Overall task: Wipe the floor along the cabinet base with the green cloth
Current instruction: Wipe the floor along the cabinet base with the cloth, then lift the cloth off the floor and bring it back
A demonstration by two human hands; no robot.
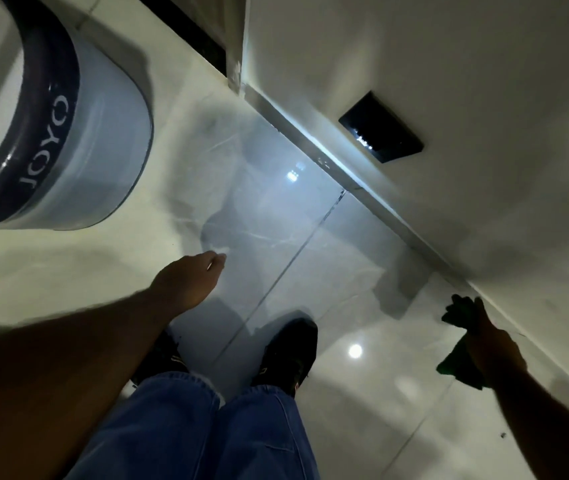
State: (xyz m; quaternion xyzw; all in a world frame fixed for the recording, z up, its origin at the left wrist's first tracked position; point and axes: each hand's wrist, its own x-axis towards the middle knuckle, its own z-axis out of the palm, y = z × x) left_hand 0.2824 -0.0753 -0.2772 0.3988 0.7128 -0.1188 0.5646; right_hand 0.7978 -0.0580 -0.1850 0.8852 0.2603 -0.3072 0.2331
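My right hand [494, 344] grips a bunched green cloth [458, 362] at the lower right, right beside the white cabinet [466, 81] where its base [362, 174] meets the glossy tiled floor [328, 271]. Whether the cloth touches the floor I cannot tell. My left hand [189, 282] hangs over the floor at centre left, holding nothing, fingers loosely curled downward and partly hidden.
A large round white and dark blue bin [78, 133] marked JOYO stands at the upper left. My two dark shoes [290, 351] and blue jeans [224, 431] are at the bottom centre. A black recessed handle [381, 133] sits in the cabinet face. A dark gap [193, 32] runs behind the cabinet corner.
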